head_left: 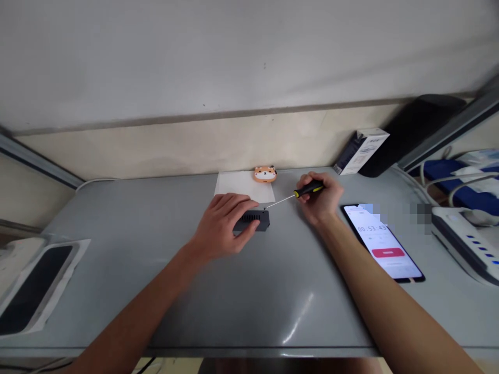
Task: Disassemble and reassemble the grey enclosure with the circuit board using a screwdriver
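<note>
Surface: grey table [249, 291] filling the lower frame, pale wall behind.
Forearms: two, rising from the bottom edge, elbows cut off.
Left hand [222, 223]: just left of centre, fingers laid flat over one small black box [255, 221], pinning it down; the box's left part is hidden.
Right hand [322, 200]: right of centre, curled around one screwdriver [298, 195]; its thin tip meets the box's top right corner.
Phone [384, 244]: one, right, screen lit, partly blurred.
Far: one white paper sheet [244, 186], one orange animal-shaped trinket [265, 174].
</note>
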The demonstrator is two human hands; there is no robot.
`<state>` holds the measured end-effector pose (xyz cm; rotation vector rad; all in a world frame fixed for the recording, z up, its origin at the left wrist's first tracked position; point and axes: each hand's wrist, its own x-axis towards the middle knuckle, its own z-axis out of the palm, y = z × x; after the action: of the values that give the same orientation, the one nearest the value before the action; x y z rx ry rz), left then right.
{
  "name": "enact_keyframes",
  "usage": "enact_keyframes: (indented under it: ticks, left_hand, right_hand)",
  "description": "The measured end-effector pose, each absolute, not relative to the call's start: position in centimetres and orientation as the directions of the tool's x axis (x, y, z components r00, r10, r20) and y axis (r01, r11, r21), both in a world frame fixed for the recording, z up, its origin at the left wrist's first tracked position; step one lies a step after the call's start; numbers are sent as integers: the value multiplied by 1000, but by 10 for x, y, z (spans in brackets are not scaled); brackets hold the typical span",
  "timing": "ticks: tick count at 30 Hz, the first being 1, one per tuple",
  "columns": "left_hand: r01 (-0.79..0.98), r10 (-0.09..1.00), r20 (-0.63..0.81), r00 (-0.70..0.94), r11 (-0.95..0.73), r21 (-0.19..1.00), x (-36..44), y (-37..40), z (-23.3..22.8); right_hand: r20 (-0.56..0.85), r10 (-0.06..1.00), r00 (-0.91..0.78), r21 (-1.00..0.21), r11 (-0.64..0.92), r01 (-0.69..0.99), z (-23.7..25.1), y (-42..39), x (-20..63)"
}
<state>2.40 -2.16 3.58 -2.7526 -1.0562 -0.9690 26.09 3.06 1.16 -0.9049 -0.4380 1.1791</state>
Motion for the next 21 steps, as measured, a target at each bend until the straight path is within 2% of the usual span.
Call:
enact_keyframes:
  ticks: [4, 11, 21]
  left_hand:
    - [601, 570, 586, 576, -781, 169, 24, -21, 32]
    - [609, 564, 580, 588, -780, 142, 27, -24, 31]
    - [625, 539, 599, 592, -776, 80, 33, -25, 25]
  right_hand:
    - [-110, 946, 305, -798, 99, -595, 8, 31, 261]
    - [-131, 948, 290, -790, 77, -608, 12, 30, 259]
    - [-231, 933, 277, -759, 5, -651, 17, 30, 257]
